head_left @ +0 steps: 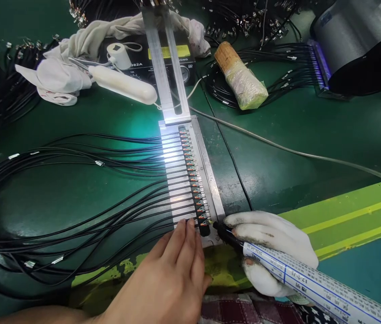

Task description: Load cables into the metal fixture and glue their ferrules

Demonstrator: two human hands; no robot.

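My left hand, bare, rests with its fingers stretched out on the lower end of a metal fixture, touching the last cable there. Thin black cables lie side by side across this fixture, their small connector ends lined up over a dark slot. My right hand wears a white glove with bare fingertips showing. It is closed round a glue syringe with a printed white label. The syringe's black nozzle end points at the lowest connector, beside my left fingertips; whether it touches cannot be made out.
A lit metal arm stands over the fixture's far end. Behind are a black dispenser box, a white pen-like tool, a rolled cloth and a wrapped cork-topped block. A grey lamp hood covers a second cable fixture.
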